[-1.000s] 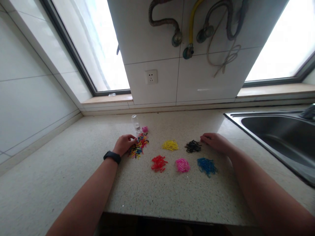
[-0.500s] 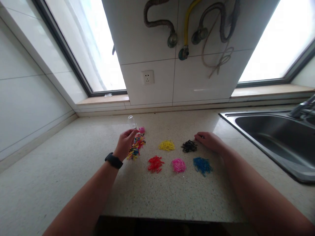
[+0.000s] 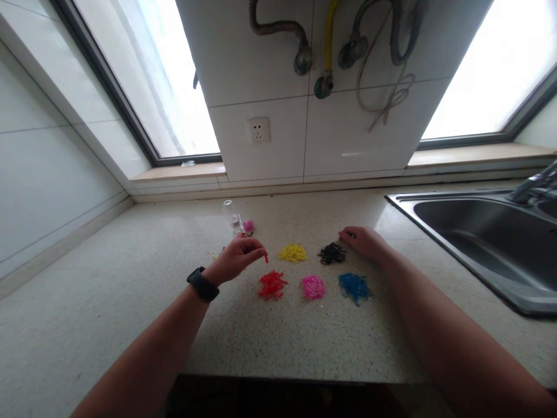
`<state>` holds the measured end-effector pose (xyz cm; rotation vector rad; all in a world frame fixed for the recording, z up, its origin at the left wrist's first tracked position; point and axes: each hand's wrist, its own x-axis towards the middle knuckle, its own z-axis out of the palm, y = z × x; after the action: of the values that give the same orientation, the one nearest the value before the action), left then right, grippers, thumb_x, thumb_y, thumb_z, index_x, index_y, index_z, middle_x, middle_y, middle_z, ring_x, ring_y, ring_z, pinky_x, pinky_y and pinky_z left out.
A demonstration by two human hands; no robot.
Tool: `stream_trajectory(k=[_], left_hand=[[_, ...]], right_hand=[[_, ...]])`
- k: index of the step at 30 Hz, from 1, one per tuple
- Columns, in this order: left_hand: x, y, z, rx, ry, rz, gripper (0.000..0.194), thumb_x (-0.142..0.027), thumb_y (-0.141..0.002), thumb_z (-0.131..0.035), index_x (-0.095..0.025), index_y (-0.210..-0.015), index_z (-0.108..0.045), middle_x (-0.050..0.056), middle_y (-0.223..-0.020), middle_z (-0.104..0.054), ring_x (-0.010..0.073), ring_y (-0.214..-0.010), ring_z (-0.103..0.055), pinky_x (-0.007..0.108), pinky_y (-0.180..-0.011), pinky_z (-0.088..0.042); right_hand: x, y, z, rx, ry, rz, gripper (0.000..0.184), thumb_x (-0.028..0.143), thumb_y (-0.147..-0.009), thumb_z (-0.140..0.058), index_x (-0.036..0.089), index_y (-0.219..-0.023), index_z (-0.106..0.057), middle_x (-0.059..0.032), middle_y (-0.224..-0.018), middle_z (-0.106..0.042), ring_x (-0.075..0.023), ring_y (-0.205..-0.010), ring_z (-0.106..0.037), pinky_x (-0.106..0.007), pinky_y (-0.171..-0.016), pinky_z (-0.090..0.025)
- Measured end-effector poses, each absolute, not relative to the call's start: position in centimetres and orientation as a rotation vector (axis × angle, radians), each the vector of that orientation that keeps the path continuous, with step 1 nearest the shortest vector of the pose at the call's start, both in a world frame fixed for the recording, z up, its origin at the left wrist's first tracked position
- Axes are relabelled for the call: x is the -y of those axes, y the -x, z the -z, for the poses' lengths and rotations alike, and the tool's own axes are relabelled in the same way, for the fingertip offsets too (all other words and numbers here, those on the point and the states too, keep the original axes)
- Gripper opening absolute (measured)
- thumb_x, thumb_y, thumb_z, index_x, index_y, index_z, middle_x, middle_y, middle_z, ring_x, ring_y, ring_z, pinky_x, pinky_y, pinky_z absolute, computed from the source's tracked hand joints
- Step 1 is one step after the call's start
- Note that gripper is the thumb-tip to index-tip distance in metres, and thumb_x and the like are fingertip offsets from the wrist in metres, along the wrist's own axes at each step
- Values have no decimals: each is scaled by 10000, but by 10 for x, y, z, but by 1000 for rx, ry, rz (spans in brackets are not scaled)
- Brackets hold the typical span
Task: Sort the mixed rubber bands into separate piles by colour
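My left hand pinches a small red rubber band between thumb and fingertips, just above the red pile of rubber bands. Under and behind that hand lies a mixed-colour heap, mostly hidden. My right hand rests on the counter beside the black pile, fingers curled together; what they hold, if anything, is hidden. Between the hands lie a yellow pile, a pink pile and a blue pile.
A clear plastic bottle stands behind my left hand, with a small pink object next to it. A steel sink is set into the counter at right. The tiled wall carries a socket and hoses.
My left hand has moved right from the mixed heap, carrying a red rubber band toward the red pile. My right hand stays by the black pile. The view has shifted slightly.
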<state>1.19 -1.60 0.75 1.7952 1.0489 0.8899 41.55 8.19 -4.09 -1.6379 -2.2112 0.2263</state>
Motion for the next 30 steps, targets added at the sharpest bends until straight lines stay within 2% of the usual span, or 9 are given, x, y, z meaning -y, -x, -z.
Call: stream_trajectory(k=[4, 8, 16, 21, 25, 30], left_hand=[[15, -7, -8, -1035, -1990, -526, 306, -428, -911, -615, -137, -867, -701, 16, -715, -616, 104, -628, -500, 221, -579, -380], [14, -2, -7, -1049, -2046, -344, 307, -428, -905, -613, -139, -874, -714, 32, -758, -665, 121, -669, -551, 228, -612, -404], [15, -1, -8, -1002, -2107, -167, 286, -409, -884, -639, -145, -905, -746, 11, -716, -658, 103, -621, -510, 225, -611, -379], [13, -2, -6, -1049, -2128, -326, 285, -423, -877, -641, -160, -881, -752, 14, -703, -648, 108, -610, -510, 222, -582, -374], [6, 3, 1, -1246, -2089, -657, 311, -456, -852, -656, -166, -774, -737, -3, -605, -578, 107, -533, -467, 226, -513, -331], [-9, 29, 14, -1547, -1964, -1047, 424, -492, -915, -522, -145, -734, -688, -21, -566, -479, 116, -536, -396, 246, -521, -277]], right_hand=[[-83, -416, 42, 2218, 1647, -236, 349, 471, -919, -484, 248, -845, -741, -55, -776, -736, -196, -687, -634, -280, -607, -395], [-84, -416, 43, 2217, 1646, -255, 367, 482, -923, -474, 246, -843, -744, -55, -755, -728, -193, -669, -627, -281, -599, -392], [-84, -416, 42, 2194, 1632, -285, 354, 480, -911, -495, 245, -849, -754, -63, -779, -742, -200, -684, -629, -285, -621, -414], [-84, -417, 42, 2199, 1652, -270, 374, 496, -914, -476, 249, -856, -751, -57, -793, -740, -198, -686, -628, -284, -616, -410], [-84, -417, 42, 2201, 1657, -264, 386, 510, -914, -473, 248, -845, -747, -53, -770, -734, -196, -675, -626, -285, -605, -401], [-84, -416, 41, 2192, 1653, -264, 373, 501, -911, -482, 253, -839, -751, -53, -773, -739, -197, -672, -625, -284, -597, -398]])
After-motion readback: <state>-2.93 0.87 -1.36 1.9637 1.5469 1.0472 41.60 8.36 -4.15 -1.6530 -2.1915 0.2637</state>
